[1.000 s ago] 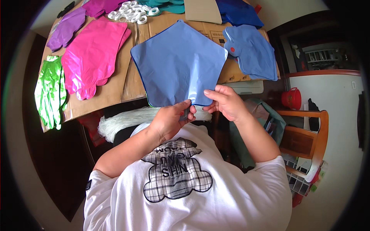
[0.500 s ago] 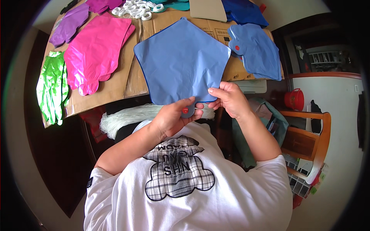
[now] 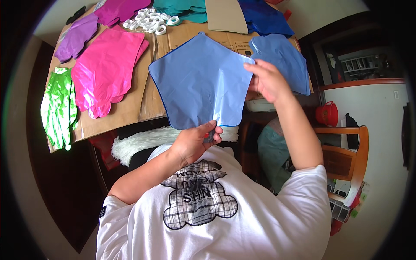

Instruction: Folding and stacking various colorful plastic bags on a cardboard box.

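A flat, uninflated blue foil balloon [image 3: 199, 80], five-sided with rounded corners, is held up in front of me over the table's near edge. My left hand [image 3: 193, 143] pinches its short neck at the bottom, where a small red spot [image 3: 206, 135] shows by the fingers. At its upper right corner, my right hand [image 3: 271, 82] grips the edge between thumb and fingers. Just behind that hand lies a stack of similar blue balloons [image 3: 281, 58].
Cardboard [image 3: 130, 102] covers the table. On it lie pink [image 3: 108, 65], green [image 3: 58, 108], purple [image 3: 78, 37], teal [image 3: 182, 6] and dark blue [image 3: 266, 17] foil pieces, and white ribbon rolls [image 3: 149, 19]. A pale thread bundle [image 3: 138, 141] rests near my lap. A wooden chair [image 3: 342, 160] stands right.
My right hand has moved from the balloon's lower edge up to its upper right corner. My left hand has stayed at the neck. The whole view has shifted slightly.
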The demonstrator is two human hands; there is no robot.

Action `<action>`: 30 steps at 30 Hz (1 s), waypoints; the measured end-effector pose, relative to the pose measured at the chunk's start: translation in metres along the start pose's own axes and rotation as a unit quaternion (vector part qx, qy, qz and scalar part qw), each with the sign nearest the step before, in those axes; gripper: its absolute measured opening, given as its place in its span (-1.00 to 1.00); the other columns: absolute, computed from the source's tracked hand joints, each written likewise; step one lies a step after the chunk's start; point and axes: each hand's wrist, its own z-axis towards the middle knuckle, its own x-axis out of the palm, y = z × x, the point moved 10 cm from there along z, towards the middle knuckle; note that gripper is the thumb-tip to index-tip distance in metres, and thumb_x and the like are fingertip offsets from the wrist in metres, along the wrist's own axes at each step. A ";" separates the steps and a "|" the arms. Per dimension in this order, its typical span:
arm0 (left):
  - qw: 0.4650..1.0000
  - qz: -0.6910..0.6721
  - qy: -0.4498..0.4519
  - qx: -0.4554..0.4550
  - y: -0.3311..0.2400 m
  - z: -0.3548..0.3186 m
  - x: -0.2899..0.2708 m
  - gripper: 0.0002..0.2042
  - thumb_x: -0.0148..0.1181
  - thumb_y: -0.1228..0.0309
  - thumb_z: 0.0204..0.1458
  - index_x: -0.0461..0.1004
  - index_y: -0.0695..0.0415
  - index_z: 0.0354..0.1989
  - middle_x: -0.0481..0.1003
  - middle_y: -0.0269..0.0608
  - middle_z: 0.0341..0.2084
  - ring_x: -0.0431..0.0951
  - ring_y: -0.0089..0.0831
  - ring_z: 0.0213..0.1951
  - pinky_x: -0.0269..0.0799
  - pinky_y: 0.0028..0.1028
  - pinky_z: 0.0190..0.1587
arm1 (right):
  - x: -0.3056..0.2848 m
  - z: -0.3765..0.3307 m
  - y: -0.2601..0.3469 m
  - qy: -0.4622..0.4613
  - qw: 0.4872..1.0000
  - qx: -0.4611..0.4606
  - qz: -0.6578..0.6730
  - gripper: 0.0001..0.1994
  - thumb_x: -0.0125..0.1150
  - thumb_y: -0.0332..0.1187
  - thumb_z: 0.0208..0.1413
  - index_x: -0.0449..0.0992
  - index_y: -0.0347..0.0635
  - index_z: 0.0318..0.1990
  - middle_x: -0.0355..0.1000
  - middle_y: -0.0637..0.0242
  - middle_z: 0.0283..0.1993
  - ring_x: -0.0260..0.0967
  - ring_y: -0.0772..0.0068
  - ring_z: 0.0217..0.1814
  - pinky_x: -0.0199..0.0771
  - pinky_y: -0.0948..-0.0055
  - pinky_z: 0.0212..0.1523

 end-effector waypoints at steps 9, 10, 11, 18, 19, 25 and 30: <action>1.000 0.010 0.005 -0.008 0.003 -0.001 -0.001 -0.79 -0.05 0.38 0.26 0.39 0.31 -0.20 0.42 -0.21 -0.37 0.37 -0.46 -0.36 0.40 -0.39 -0.04 | -0.005 0.051 0.028 0.027 0.960 -0.030 -0.277 -0.69 0.17 -0.49 0.00 0.48 -0.38 -0.06 0.49 0.22 -0.21 0.43 0.47 -0.21 0.45 0.51 -0.18; 1.000 0.010 0.008 -0.009 0.003 -0.001 -0.001 -0.79 -0.05 0.38 0.26 0.39 0.31 -0.20 0.42 -0.21 -0.37 0.37 -0.46 -0.36 0.40 -0.39 -0.04 | -0.003 0.054 0.029 0.033 0.964 -0.032 -0.263 -0.70 0.18 -0.48 0.00 0.49 -0.38 -0.07 0.49 0.22 -0.21 0.44 0.46 -0.21 0.45 0.50 -0.18; 1.000 0.009 0.011 -0.010 0.004 -0.001 -0.001 -0.79 -0.05 0.38 0.26 0.39 0.31 -0.20 0.42 -0.21 -0.37 0.37 -0.46 -0.36 0.40 -0.40 -0.04 | -0.001 0.058 0.031 0.039 0.967 -0.034 -0.249 -0.70 0.19 -0.47 0.00 0.49 -0.38 -0.08 0.50 0.22 -0.22 0.44 0.46 -0.21 0.46 0.49 -0.18; 0.999 0.037 0.006 -0.007 0.005 0.000 0.002 -0.80 -0.04 0.37 0.26 0.40 0.28 -0.22 0.42 -0.23 -0.37 0.38 -0.45 -0.34 0.39 -0.42 -0.06 | 0.062 0.097 0.047 0.160 0.945 0.047 -0.280 -0.67 0.23 -0.35 0.07 0.46 -0.37 -0.06 0.50 0.19 -0.19 0.46 0.43 -0.15 0.49 0.48 -0.12; 0.999 0.046 0.002 -0.002 0.004 -0.001 0.002 -0.80 -0.04 0.36 0.26 0.40 0.27 -0.23 0.42 -0.23 -0.37 0.39 -0.45 -0.34 0.39 -0.43 -0.06 | 0.070 0.104 0.051 0.145 0.943 0.042 -0.296 -0.66 0.23 -0.30 0.08 0.46 -0.37 -0.07 0.50 0.19 -0.20 0.45 0.43 -0.18 0.49 0.47 -0.16; 0.998 0.069 0.006 0.009 0.003 0.004 0.000 -0.81 -0.01 0.36 0.24 0.42 0.24 -0.25 0.43 -0.23 -0.39 0.40 -0.43 -0.34 0.38 -0.45 -0.10 | 0.103 0.142 0.071 -0.023 0.891 -0.066 -0.448 -0.63 0.27 -0.11 -0.05 0.54 -0.35 -0.38 0.50 0.12 -0.39 0.48 0.21 -0.38 0.47 0.29 -0.36; 0.997 0.073 -0.004 0.011 0.003 0.004 -0.002 -0.82 0.00 0.37 0.23 0.42 0.24 -0.25 0.45 -0.23 -0.40 0.42 -0.42 -0.35 0.38 -0.44 -0.13 | 0.106 0.151 0.072 -0.069 0.826 -0.069 -0.556 -0.75 0.11 -0.28 -0.10 0.45 -0.31 -0.62 0.44 0.11 -0.57 0.44 0.22 -0.49 0.42 0.32 -0.46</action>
